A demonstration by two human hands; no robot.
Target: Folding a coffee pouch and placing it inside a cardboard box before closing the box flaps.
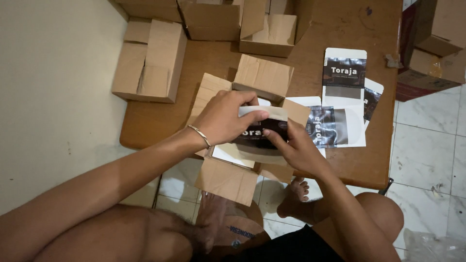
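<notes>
My left hand [224, 118], a thin bracelet on its wrist, grips the top edge of a white and dark brown pouch [262, 130]. My right hand [292, 148] holds the same pouch from its right side. The pouch is over an open cardboard box [228, 177] whose flaps are spread out at the near edge of the wooden table [310, 58]. More white pouches lie inside the box beneath the held one.
Flat pouches of the same kind [343, 82] lie on the table right of the box. Several closed and open cardboard boxes [150, 60] stand at the table's back and left. More boxes [432, 43] sit at the far right. White floor tiles and my bare feet [293, 196] show below.
</notes>
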